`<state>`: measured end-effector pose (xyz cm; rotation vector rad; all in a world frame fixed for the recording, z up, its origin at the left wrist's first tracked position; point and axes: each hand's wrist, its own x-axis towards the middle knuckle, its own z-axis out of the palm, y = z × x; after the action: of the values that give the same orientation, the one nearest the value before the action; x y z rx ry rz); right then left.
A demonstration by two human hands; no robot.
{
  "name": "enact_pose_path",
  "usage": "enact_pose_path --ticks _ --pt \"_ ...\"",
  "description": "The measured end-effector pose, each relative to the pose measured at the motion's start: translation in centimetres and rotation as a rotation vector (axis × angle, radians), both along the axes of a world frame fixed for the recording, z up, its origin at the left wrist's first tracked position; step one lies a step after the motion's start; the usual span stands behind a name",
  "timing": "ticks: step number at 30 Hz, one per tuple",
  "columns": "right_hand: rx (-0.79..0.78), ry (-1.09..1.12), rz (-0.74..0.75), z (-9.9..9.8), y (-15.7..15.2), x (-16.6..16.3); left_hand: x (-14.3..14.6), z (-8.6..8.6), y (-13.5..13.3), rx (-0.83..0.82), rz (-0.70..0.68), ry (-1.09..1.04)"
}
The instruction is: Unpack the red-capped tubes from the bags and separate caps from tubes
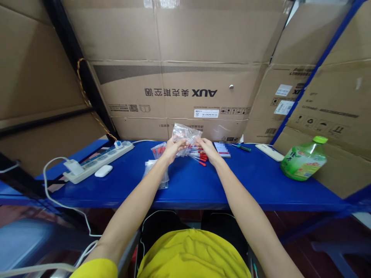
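Both my hands meet over the middle of the blue table, around a clear plastic bag (185, 133). My left hand (174, 148) pinches the bag from the left. Fingers of my right hand (207, 148) are closed at the bag's right edge; whether they also hold something small cannot be made out. Just under the right hand lies a bunch of red-tipped thin sticks (202, 159), partly hidden. Behind my left wrist is a bag with red-tipped pieces (158, 150). A pile of flat clear bags (164, 179) lies beside my left forearm.
On the left of the blue table (191, 189) are a power strip (101, 161) with a plugged-in charger (74, 166) and a white earbud case (103, 171). To the right are a screwdriver (243, 148), a white phone-like object (269, 153) and a green bottle (303, 160). Cardboard (179, 46) walls the back.
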<state>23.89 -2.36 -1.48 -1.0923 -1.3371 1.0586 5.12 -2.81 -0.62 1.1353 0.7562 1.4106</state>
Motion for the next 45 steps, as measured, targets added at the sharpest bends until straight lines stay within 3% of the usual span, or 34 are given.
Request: enact_pose_path --ticks 4,9,12,14,15,17,20,28,38,45 --pt "0.105 0.079 0.081 0.1 -0.3 -0.2 -0.4 0.3 0.3 0.012 0.008 -0.009" --pt "0.146 0.140 -0.006 0.4 0.1 0.5 -1.8 0.5 1.4 -0.051 0.127 0.026" --pt "0.210 0.088 -0.028 0.5 -0.1 0.5 -2.5 0.9 1.4 -0.005 0.373 0.128" --pt "0.257 0.026 -0.015 0.7 -0.3 0.3 -2.8 1.4 1.0 0.169 0.544 0.214" --pt "0.275 -0.007 -0.001 0.8 -0.5 0.2 -2.8 1.7 0.7 0.268 0.561 0.258" --pt "0.288 -0.062 0.029 1.1 -0.9 -0.1 -2.9 2.4 0.1 0.390 0.445 0.337" --pt "0.272 -0.082 0.065 1.4 -1.4 -0.5 -2.9 3.2 -0.4 0.387 0.251 0.410" --pt "0.235 0.002 0.069 1.6 -1.7 -0.8 -3.2 3.2 -0.8 0.323 0.099 0.499" --pt "0.193 -0.013 0.196 1.7 -2.2 -1.0 -2.4 3.2 -1.4 0.541 0.049 0.807" --pt "0.230 -0.028 0.228 1.4 -2.0 -0.7 -1.9 2.8 -1.4 0.525 0.012 0.846"
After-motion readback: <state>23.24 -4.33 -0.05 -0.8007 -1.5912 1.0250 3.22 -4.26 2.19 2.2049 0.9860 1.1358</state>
